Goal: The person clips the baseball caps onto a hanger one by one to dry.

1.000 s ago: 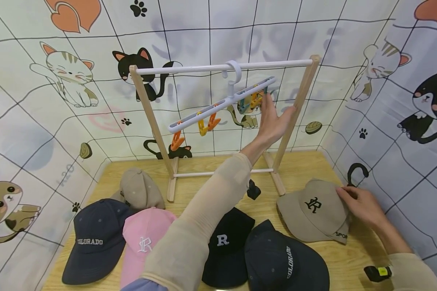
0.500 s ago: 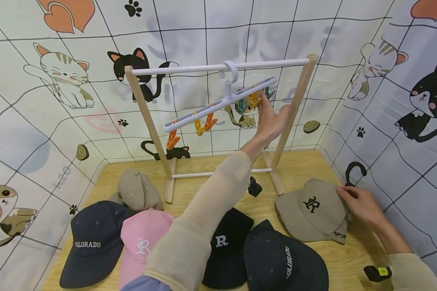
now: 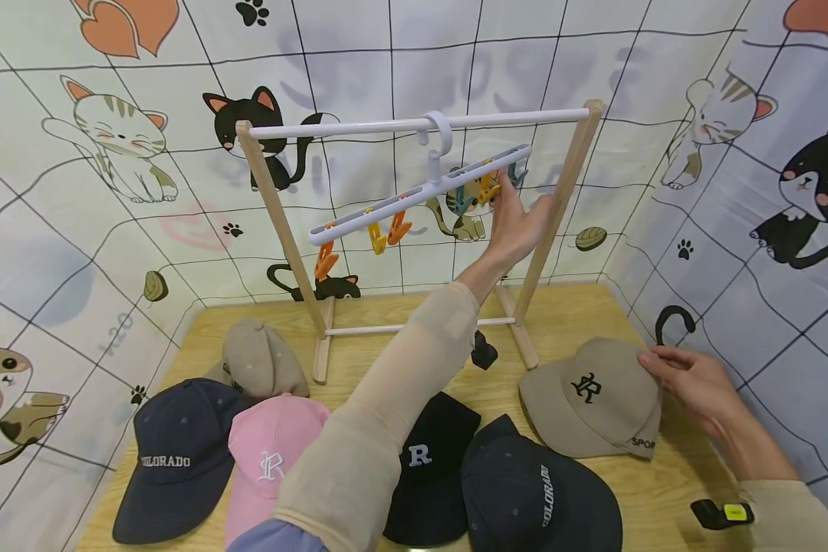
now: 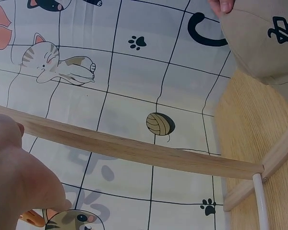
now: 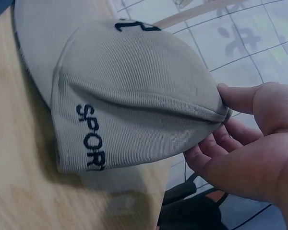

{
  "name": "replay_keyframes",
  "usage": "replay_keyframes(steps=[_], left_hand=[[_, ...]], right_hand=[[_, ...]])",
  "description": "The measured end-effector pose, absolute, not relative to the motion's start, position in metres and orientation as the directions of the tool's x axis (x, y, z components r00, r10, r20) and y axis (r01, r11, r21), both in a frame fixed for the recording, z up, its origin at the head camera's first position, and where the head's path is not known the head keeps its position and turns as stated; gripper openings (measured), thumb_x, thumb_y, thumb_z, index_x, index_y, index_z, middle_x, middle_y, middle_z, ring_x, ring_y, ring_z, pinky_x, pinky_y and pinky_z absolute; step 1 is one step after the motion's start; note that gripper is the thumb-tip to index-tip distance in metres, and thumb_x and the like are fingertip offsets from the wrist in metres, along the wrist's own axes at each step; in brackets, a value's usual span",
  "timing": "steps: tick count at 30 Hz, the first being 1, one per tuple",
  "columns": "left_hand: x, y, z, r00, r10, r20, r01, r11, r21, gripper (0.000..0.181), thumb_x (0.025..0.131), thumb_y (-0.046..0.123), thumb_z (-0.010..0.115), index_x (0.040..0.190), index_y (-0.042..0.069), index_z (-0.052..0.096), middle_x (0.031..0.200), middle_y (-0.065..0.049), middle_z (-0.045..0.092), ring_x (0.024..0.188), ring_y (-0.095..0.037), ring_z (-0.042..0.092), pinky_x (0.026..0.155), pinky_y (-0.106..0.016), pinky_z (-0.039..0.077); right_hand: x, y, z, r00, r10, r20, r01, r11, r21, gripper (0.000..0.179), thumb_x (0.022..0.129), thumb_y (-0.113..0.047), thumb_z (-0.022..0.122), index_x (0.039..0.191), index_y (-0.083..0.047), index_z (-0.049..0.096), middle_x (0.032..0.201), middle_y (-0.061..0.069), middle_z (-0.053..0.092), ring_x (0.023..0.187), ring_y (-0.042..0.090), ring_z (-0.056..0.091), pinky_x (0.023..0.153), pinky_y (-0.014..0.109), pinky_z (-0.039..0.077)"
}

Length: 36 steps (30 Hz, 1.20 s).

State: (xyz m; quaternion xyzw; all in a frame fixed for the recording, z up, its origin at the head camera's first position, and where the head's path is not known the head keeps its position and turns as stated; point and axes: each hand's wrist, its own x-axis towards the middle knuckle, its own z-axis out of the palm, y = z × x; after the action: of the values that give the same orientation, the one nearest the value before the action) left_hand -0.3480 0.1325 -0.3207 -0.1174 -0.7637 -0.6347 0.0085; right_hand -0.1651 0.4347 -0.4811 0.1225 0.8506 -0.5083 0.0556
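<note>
Tabletop (image 3: 586,318) in pale wood grain carried, at the left, a tan cap (image 3: 265,360) behind a navy cap (image 3: 186,445) lettered COLORADO. Beside these lay a pink cap (image 3: 279,429) with a white monogram, partly covered by the left arm's pale sleeve (image 3: 379,429). Behind them rose a wooden rack (image 3: 269,180), and from its white bar (image 3: 359,129) a pale hanger (image 3: 372,215) hung slantwise. Its left half bore an outer orange clip (image 3: 326,261), a left yellow clip (image 3: 376,239) and an inner orange clip (image 3: 398,228); its right half bore an inner teal clip (image 3: 462,201), a right yellow clip (image 3: 486,188) and an outer teal clip (image 3: 517,176).

Nearer the front were a black cap (image 3: 431,460) marked R and, touching it, a dark cap (image 3: 524,498). Above, the left hand (image 3: 519,226) reached up with fingers extended to the right yellow clip, thumb standing apart. Farther right, the right hand (image 3: 693,383) pinched the crown of a beige cap (image 3: 610,399) bearing a black monogram and SPORT, its thumb and fingers clamped on the top.
</note>
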Motion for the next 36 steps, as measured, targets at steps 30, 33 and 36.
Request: replay_keyframes(steps=[30,33,36], left_hand=[[-0.334,0.128,-0.329,-0.923,0.228,0.311,0.349,0.151,0.925,0.067,0.118,0.047,0.052,0.178,0.024,0.031,0.169,-0.007,0.053,0.156,-0.018,0.053,0.128,-0.034,0.047],[-0.331,0.127,-0.331,-0.907,0.249,0.339,0.382,0.15,0.912,0.061,0.12,0.045,0.05,0.174,0.02,0.038,0.159,-0.009,0.061,0.146,-0.017,0.06,0.121,-0.031,0.051],[-0.328,0.127,-0.332,-0.9,0.26,0.351,0.395,0.144,0.907,0.058,0.121,0.044,0.049,0.173,0.019,0.042,0.156,-0.008,0.063,0.143,-0.015,0.062,0.117,-0.028,0.053]], right_hand=[[-0.161,0.383,-0.433,-0.998,0.053,0.016,0.003,0.352,-0.936,0.04,0.112,-0.019,0.074,0.152,-0.018,0.069,0.124,-0.025,0.063,0.109,-0.01,0.064,0.089,0.005,0.054],[-0.162,0.379,-0.427,-0.997,0.076,0.022,0.014,0.447,-0.895,0.041,0.111,-0.025,0.076,0.151,-0.018,0.07,0.123,-0.031,0.062,0.11,-0.015,0.062,0.089,0.004,0.054],[-0.161,0.376,-0.422,-0.996,0.081,0.023,0.019,0.48,-0.877,0.039,0.11,-0.026,0.078,0.148,-0.019,0.071,0.12,-0.035,0.065,0.11,-0.017,0.063,0.089,0.005,0.055]])
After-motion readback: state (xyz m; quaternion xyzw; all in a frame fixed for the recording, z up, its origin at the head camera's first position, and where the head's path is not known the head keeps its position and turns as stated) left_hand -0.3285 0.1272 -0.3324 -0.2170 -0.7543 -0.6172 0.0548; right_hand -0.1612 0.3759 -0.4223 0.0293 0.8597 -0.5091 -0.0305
